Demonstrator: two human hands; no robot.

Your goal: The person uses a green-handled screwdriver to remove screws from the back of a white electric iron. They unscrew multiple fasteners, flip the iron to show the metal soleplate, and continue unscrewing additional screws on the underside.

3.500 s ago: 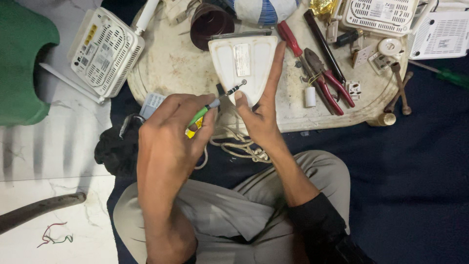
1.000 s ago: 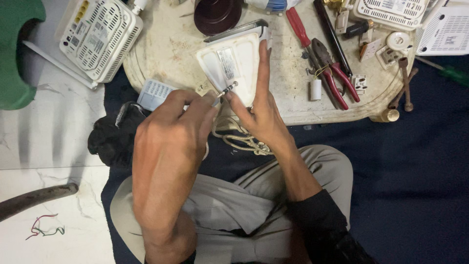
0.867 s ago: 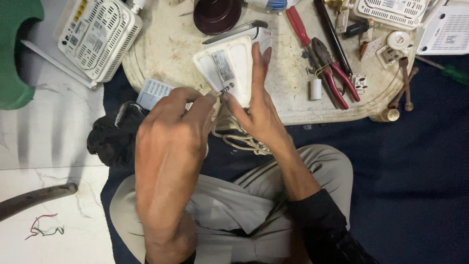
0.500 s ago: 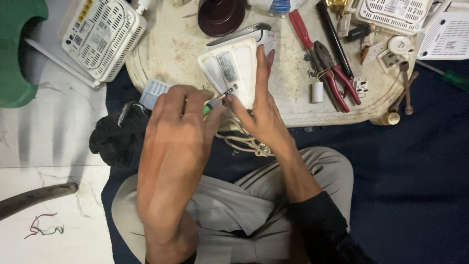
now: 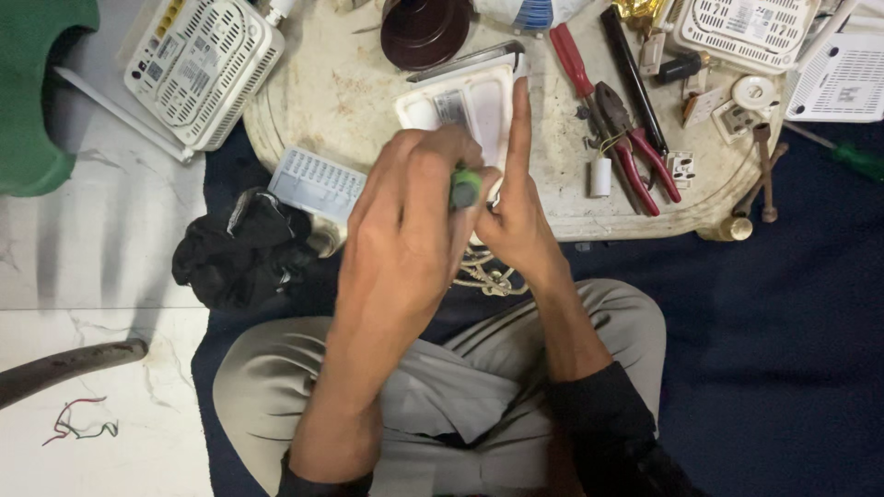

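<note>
1. A person sits cross-legged on a dark blue cloth (image 5: 783, 331) spread over a pale marble floor (image 5: 101, 267), facing a low, worn cream counter (image 5: 350, 92) with a curved edge.
2. The left hand (image 5: 405, 221) has its fingers closed around a green-handled screwdriver (image 5: 464, 188), held just over the near edge of the counter.
3. The right hand (image 5: 516, 212) steadies a white plastic device (image 5: 465, 106) that lies on the counter, its forefinger stretched along the device's right side and the other fingers curled at its near edge.
4. The screwdriver's tip is hidden behind the left hand, so I cannot tell where it meets the device.
5. A coil of pale cord (image 5: 483, 274) hangs below the hands, above the lap.
6. To the right on the counter lie red-handled pliers (image 5: 635, 152) and a red-handled screwdriver (image 5: 571, 57), with a small white cylinder (image 5: 599, 175) just beside the pliers.
7. A dark brown round bowl (image 5: 425, 29) stands at the far edge of the counter; what it holds cannot be seen.
8. A white vented box (image 5: 198, 69) lies on the floor at the upper left, another (image 5: 741, 28) at the upper right.
9. A black cloth (image 5: 239, 248) lies crumpled left of the knee, beside a small grey ribbed panel (image 5: 318, 184).
</note>
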